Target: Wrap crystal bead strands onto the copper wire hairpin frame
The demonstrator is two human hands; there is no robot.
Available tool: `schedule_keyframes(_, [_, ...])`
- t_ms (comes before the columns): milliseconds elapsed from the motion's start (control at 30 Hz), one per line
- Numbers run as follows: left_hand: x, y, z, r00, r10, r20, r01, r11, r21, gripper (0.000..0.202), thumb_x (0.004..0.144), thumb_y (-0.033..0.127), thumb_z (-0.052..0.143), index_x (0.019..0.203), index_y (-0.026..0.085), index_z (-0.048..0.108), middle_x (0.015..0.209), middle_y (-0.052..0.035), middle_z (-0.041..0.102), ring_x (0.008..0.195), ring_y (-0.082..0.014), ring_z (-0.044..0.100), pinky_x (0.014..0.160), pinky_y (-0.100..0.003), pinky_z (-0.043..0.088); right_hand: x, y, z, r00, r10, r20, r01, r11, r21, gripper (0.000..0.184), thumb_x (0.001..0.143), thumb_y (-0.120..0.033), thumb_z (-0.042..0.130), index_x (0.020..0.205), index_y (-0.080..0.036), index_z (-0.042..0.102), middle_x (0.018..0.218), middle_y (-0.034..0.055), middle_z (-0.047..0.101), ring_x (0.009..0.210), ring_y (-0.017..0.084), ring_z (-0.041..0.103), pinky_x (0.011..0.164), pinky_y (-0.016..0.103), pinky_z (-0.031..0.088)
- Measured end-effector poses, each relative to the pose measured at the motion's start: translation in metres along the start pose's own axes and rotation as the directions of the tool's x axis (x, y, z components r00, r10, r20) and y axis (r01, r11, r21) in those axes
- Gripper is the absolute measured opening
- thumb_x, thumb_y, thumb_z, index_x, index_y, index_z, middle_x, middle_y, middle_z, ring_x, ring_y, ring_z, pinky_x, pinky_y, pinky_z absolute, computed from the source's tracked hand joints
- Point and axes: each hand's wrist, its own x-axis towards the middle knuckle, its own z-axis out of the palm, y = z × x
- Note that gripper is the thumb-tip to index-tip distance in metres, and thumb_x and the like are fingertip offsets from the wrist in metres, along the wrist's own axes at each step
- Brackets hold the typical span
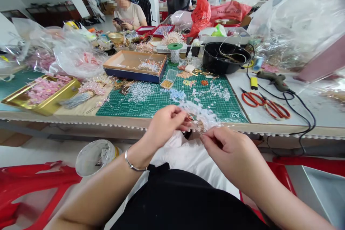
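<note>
Left-hand grip (164, 124) is clenching the pale crystal-bead spray (201, 115) at its wired base, while right-hand grip (229, 151) is pinching a thin wire at its lower edge between thumb and forefinger. Spray is staying off the surface, held between both hands, just over the near edge of the tabletop (269, 115) and beside the green cutting mat (215, 109). It's showing clustered translucent white beads, with gold glints at the base.
</note>
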Motion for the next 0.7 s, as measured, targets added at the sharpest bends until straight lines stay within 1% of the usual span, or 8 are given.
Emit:
schedule_keyframes(133, [0.017,0.014,-0.006,0.983,0.109,-0.149,-0.118,0.992,-0.051,0.022,0.084,0.036,0.063,0.084,0.016,0.055,0.083,-0.0064,0.069,0.079,-0.0177,0.070,0.068,-0.027,0.057,-0.008,-0.001,-0.010,1.000,-0.014,-0.004,0.014,0.986,0.164,0.023,0.090,-0.028,0.045,0.071,-0.022,0.057,0.063,-0.0005,0.061,0.056,0.012,0.055,0.055,0.025,0.039])
schedule_keyframes(233, [0.030,0.032,-0.008,0.967,0.148,-0.210,-0.180,0.973,-0.146,0.020,0.083,0.033,0.063,0.086,0.015,0.055,0.083,-0.0069,0.069,0.077,-0.0172,0.070,0.066,-0.025,0.057,-0.016,0.016,-0.024,0.999,-0.053,0.011,0.049,0.974,0.221,0.023,0.091,-0.032,0.046,0.075,-0.022,0.059,0.067,-0.0005,0.063,0.061,0.012,0.057,0.058,0.024,0.042])
schedule_keyframes(300, [0.039,0.045,-0.011,0.967,0.133,-0.217,-0.183,0.956,-0.231,0.017,0.082,0.029,0.064,0.085,0.014,0.056,0.083,-0.0076,0.069,0.078,-0.0175,0.071,0.065,-0.023,0.057,-0.014,0.047,-0.039,0.999,0.032,-0.011,-0.030,0.992,0.126,0.028,0.092,-0.040,0.044,0.078,-0.023,0.061,0.071,0.0006,0.064,0.065,0.013,0.058,0.061,0.025,0.044])
schedule_keyframes(333, [0.043,0.051,-0.012,0.971,0.125,-0.206,-0.178,0.949,-0.261,0.016,0.081,0.027,0.064,0.085,0.013,0.057,0.083,-0.0078,0.069,0.079,-0.0178,0.071,0.065,-0.022,0.057,-0.009,0.068,-0.048,0.991,0.124,-0.048,-0.123,0.992,0.014,0.032,0.092,-0.045,0.043,0.079,-0.023,0.061,0.071,0.0015,0.064,0.065,0.014,0.058,0.062,0.026,0.045])
schedule_keyframes(367, [0.048,0.055,-0.013,0.975,0.121,-0.188,-0.171,0.946,-0.276,0.015,0.080,0.026,0.065,0.084,0.013,0.058,0.083,-0.0077,0.069,0.080,-0.0182,0.071,0.066,-0.021,0.057,-0.002,0.092,-0.057,0.970,0.231,-0.077,-0.241,0.958,-0.157,0.035,0.092,-0.049,0.040,0.083,-0.023,0.062,0.075,0.0017,0.065,0.068,0.015,0.059,0.065,0.027,0.046])
schedule_keyframes(467, [0.065,0.064,-0.013,0.983,0.118,-0.141,-0.155,0.946,-0.283,0.016,0.077,0.024,0.069,0.084,0.011,0.061,0.081,-0.0073,0.069,0.080,-0.0188,0.071,0.066,-0.020,0.058,0.026,0.166,-0.083,0.896,0.414,-0.158,-0.443,0.831,-0.335,0.037,0.092,-0.048,0.042,0.096,-0.019,0.064,0.082,0.0076,0.066,0.070,0.019,0.060,0.062,0.034,0.046])
schedule_keyframes(567, [0.087,0.068,-0.003,0.989,0.110,-0.096,-0.135,0.939,-0.315,0.017,0.076,0.022,0.071,0.084,0.011,0.062,0.084,-0.0097,0.070,0.081,-0.0201,0.072,0.066,-0.021,0.059,0.055,0.221,-0.090,0.869,0.485,-0.095,-0.477,0.774,-0.416,0.033,0.091,-0.044,0.050,0.105,-0.016,0.060,0.099,0.0056,0.064,0.084,0.015,0.061,0.077,0.036,0.051])
schedule_keyframes(700, [0.122,0.072,0.014,0.986,0.134,-0.102,-0.162,0.921,-0.355,0.018,0.075,0.022,0.072,0.083,0.012,0.060,0.082,-0.0100,0.069,0.084,-0.0235,0.072,0.068,-0.024,0.060,0.080,0.255,-0.078,0.852,0.522,-0.021,-0.477,0.761,-0.439,0.033,0.090,-0.038,0.056,0.113,-0.015,0.058,0.112,0.0081,0.061,0.097,0.018,0.060,0.083,0.039,0.052])
